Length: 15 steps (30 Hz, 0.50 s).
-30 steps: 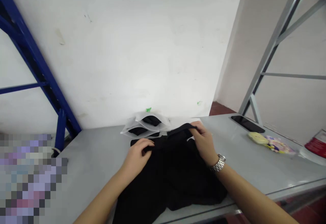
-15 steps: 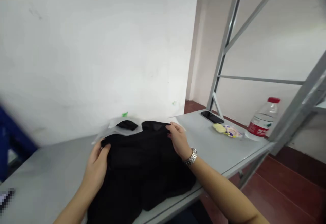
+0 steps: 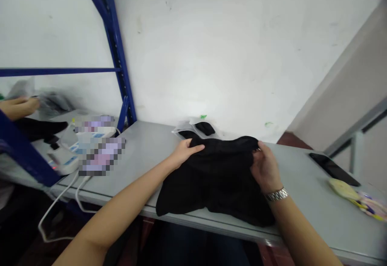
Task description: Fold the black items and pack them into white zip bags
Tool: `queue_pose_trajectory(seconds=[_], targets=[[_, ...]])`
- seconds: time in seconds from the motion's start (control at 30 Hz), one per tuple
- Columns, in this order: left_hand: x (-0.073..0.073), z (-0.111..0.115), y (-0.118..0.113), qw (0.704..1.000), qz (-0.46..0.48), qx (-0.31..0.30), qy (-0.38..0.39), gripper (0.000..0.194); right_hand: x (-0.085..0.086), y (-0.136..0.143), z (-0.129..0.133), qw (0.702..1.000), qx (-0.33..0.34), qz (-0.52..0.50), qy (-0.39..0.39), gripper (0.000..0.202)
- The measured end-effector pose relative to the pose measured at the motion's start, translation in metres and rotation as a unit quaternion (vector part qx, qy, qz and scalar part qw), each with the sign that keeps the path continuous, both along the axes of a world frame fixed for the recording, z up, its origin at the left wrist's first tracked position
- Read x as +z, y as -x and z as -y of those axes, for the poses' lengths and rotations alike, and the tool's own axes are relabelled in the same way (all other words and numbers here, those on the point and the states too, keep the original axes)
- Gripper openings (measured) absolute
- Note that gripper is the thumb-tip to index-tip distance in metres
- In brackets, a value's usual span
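A black garment [image 3: 217,181] that looks like shorts lies spread on the grey table [image 3: 145,141], its lower edge reaching the table's front edge. My left hand [image 3: 185,153] grips its upper left corner, thumb on top. At the upper right corner, my right hand [image 3: 266,167], with a metal watch at the wrist, holds the waistband. Behind the garment, clear plastic bags [image 3: 193,125] with black cloth inside lie against the wall.
On the right are a black phone [image 3: 334,169] and small yellow and pink packets [image 3: 344,189]. A power strip [image 3: 69,157] with white cables and blurred-out items stands left, by a blue rack post [image 3: 116,48]. Another person's hand [image 3: 24,107] holds a plastic bag beyond it.
The view has swung left, bringing the blue rack, power strip and other person's hand into sight; the bottle has left it. Both my hands still hold the garment, whose lower part now lies flatter.
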<state>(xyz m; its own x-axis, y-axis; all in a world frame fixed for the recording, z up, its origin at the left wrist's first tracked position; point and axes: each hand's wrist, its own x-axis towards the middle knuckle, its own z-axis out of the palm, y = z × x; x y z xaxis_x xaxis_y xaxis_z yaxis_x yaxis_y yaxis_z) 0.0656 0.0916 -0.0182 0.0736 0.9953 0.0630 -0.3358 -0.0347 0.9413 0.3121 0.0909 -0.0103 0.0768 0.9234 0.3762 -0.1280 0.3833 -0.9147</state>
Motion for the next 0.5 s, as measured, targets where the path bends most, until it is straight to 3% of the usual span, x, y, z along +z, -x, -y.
queue_pose_trajectory(seconds=[0.1,0.17,0.27,0.33,0.4,0.5], targets=[[0.0,-0.003,0.003,0.998,0.052,-0.017,0.016,0.024,-0.005,0.003,-0.003,0.992,0.12,0.011,-0.036,0.041],[0.004,-0.008,0.009,0.995,0.095,-0.012,0.022,0.019,-0.013,0.007,-0.006,0.979,0.172,0.105,-0.031,0.061],[0.016,-0.016,0.023,0.989,0.144,0.011,0.025,0.018,-0.021,0.012,-0.003,0.935,0.186,0.3,-0.017,0.091],[0.023,-0.019,0.033,0.985,0.166,0.037,0.024,0.022,-0.02,0.018,0.008,0.901,0.166,0.396,-0.057,0.104],[0.028,-0.02,0.039,0.982,0.179,0.061,0.024,0.022,-0.015,0.024,0.025,0.865,0.167,0.456,-0.127,0.102],[0.03,-0.02,0.041,0.98,0.177,0.089,0.029,0.02,-0.01,0.032,0.049,0.806,0.219,0.516,-0.191,0.079]])
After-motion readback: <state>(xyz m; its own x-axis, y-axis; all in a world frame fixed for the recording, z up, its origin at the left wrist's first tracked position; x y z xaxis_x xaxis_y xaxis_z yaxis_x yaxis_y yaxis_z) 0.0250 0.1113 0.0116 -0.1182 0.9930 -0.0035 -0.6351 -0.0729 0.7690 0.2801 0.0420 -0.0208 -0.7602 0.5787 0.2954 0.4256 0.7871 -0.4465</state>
